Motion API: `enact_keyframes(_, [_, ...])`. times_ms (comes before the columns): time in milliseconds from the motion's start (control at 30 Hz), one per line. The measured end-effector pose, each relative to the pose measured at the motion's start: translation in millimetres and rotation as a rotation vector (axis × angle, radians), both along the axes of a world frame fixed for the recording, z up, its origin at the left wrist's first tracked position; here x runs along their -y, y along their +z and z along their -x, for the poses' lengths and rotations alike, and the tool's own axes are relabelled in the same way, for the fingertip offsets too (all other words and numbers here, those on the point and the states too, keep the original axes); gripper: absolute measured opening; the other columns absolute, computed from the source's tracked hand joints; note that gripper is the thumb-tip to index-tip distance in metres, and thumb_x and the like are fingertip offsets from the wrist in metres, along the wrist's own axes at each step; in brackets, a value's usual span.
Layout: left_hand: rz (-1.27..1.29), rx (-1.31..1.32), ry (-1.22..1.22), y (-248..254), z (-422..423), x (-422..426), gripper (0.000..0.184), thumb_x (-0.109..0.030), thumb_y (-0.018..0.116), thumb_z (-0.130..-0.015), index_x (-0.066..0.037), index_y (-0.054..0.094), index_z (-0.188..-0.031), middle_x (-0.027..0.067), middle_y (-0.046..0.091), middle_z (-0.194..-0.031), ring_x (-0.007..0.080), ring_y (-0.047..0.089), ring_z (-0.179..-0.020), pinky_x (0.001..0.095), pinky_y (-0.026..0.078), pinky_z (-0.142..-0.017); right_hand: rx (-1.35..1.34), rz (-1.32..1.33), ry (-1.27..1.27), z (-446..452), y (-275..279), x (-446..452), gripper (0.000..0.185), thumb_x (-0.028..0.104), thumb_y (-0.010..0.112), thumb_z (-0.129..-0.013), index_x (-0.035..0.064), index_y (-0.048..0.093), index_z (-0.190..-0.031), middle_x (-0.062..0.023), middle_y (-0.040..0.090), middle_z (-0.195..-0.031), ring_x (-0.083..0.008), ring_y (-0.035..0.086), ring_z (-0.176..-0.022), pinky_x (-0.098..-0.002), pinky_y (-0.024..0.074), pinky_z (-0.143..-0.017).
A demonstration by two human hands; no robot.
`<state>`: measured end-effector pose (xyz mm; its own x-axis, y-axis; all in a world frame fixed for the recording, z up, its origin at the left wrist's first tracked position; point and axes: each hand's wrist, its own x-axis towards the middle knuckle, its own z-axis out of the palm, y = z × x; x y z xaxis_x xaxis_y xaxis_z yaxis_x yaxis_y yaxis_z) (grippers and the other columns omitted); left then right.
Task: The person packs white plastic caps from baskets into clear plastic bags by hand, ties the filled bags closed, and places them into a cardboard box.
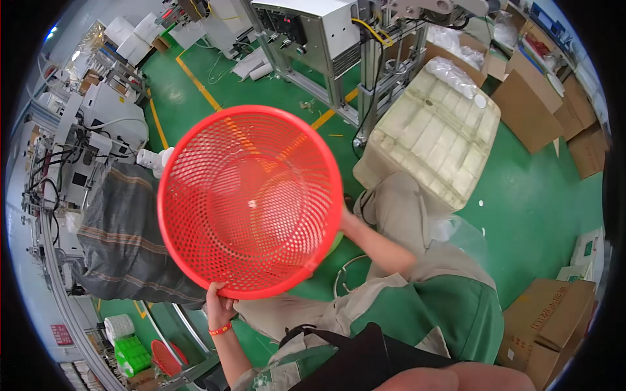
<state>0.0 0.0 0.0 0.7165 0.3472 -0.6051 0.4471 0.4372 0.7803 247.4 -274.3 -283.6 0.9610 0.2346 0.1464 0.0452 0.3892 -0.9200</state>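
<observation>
A round red plastic basket with perforated sides and bottom is held up in front of me, its open top tilted toward me. Inside it nothing shows except a small pale spot on the bottom. My left hand, with an orange-red band at the wrist, is closed on the near rim, fingers curled over the edge. On the basket's right side is my right hand, held against its outer wall; the basket hides most of its fingers.
A dark woven sack stands left of the basket. To the right sits a large off-white plastic container. Machine frames rise ahead, and cardboard boxes stand at right. Yellow lines mark the green floor.
</observation>
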Motion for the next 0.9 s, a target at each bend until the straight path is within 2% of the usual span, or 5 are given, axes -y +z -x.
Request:
enact_keyframes(67, [-0.083, -0.121, -0.105, -21, -23, 14, 0.022, -0.022, 0.051, -0.078, -0.001, 0.055, -0.074, 0.0078, 0.055, -0.052, 0.014, 0.036, -0.03, 0.0253, 0.039, -0.036, -0.609, -0.639, 0.268, 21, 161, 94, 0.081, 0.069, 0.038, -0.082, 0.009, 0.035, -0.136, -0.0143, 0.049, -0.128, -0.0313, 0.045, -0.118, -0.0477, 0.0354, -0.101])
enact_keyframes(400, [-0.014, 0.039, -0.969, 17, -207, 179, 0.021, -0.024, 0.049, -0.078, -0.006, 0.053, -0.067, 0.0057, 0.051, -0.049, 0.0139, 0.044, -0.035, 0.0249, 0.036, -0.037, -0.416, -0.457, -0.213, 160, 314, 372, 0.068, 0.052, 0.048, -0.087, 0.0007, 0.038, -0.131, -0.0177, 0.046, -0.13, -0.0302, 0.049, -0.116, -0.0457, 0.041, -0.097])
enact_keyframes(500, [-0.057, 0.092, -1.265, 31, -268, 234, 0.041, -0.043, 0.052, -0.086, -0.003, 0.06, -0.087, 0.0062, 0.063, -0.068, 0.012, 0.057, -0.05, 0.023, 0.047, -0.048, -0.494, 0.062, -0.607, 162, 272, 406, 0.042, 0.008, 0.054, -0.081, -0.0029, 0.044, -0.121, -0.0145, 0.057, -0.115, -0.0257, 0.056, -0.105, -0.0382, 0.0491, -0.087])
enact_keyframes(733, [-1.044, 0.599, -0.636, -14, -446, 233, 0.088, -0.053, 0.072, -0.067, 0.008, 0.043, -0.123, 0.0201, 0.055, -0.114, 0.0276, 0.057, -0.099, 0.0342, 0.047, -0.083, -0.478, -0.295, -0.771, 62, 179, 460, 0.028, -0.001, 0.048, -0.072, -0.0021, 0.051, -0.101, -0.0086, 0.06, -0.095, -0.0227, 0.059, -0.087, -0.0357, 0.051, -0.081])
enact_keyframes(900, [-1.137, 0.76, -0.521, 8, -494, 244, 0.126, -0.053, 0.078, -0.058, 0.015, 0.006, -0.135, 0.0307, 0.016, -0.142, 0.0344, 0.022, -0.133, 0.0353, 0.021, -0.109, -0.402, -0.285, -0.987, -22, 170, 459, 0.04, -0.006, 0.05, -0.069, 0.0078, 0.048, -0.106, -0.0057, 0.057, -0.087, -0.0215, 0.06, -0.076, -0.0402, 0.0545, -0.06])
